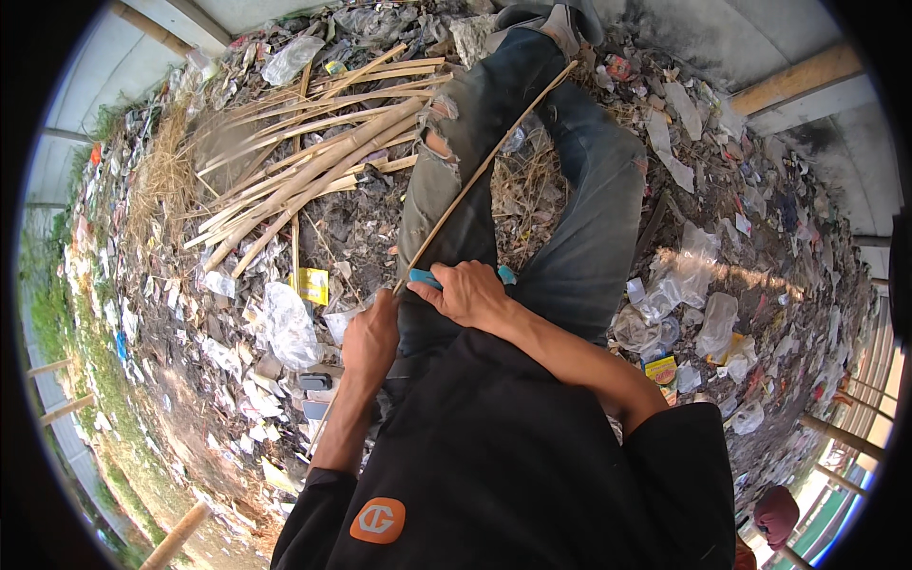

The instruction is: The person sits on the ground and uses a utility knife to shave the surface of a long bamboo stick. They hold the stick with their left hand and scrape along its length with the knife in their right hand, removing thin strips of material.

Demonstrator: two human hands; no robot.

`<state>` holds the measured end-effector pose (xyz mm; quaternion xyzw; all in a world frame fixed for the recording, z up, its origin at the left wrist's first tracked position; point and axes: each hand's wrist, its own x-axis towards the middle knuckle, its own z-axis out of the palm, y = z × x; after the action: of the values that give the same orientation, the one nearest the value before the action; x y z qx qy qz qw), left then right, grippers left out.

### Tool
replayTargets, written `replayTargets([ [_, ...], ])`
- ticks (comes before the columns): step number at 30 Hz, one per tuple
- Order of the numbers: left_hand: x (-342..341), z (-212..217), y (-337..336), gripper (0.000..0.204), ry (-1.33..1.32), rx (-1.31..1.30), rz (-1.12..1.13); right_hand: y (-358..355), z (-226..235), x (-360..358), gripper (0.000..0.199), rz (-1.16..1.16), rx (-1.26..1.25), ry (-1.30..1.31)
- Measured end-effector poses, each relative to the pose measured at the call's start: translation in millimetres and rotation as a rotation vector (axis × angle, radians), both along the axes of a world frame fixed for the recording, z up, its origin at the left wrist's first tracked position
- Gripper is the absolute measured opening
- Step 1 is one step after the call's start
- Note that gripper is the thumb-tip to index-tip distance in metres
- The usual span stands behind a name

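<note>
One slender bamboo strip (491, 152), slanting from far right to near left across the left trouser leg (426, 195); split bamboo pile (313, 183) far left. Handling, as judged: strip steadied along the leg, drawn straight, thumb pressure light and even, left fingers clear of any edge; whether the teal piece (425, 277) carries a blade, cannot tell. Left hand (370, 334): fingers curled, pinching the strip's nearer stretch, forearm rising steeply from near left. Right hand (470, 293): closed round the teal piece, thumb toward strip, elbow bent outward right.
</note>
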<state>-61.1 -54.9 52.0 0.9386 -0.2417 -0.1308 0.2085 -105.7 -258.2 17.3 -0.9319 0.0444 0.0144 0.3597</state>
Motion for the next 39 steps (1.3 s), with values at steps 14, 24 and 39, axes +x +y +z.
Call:
replayTargets([
  [14, -12.4, 27.8, 28.1, 0.015, 0.195, 0.075, 0.028, 1.5, 0.4, -0.3, 0.064, 0.043, 0.009, -0.006],
  [24, -43.1, 40.6, 65.3, 0.018, 0.22, 0.019, 0.088, -15.9, -3.5, -0.8, 0.064, -0.098, 0.02, 0.01],
  [39, -66.2, 2.8, 138.1, 0.013, 0.33, -0.096, 0.043, -98.5, -10.3, 5.6, 0.045, -0.499, 0.361, -0.207],
])
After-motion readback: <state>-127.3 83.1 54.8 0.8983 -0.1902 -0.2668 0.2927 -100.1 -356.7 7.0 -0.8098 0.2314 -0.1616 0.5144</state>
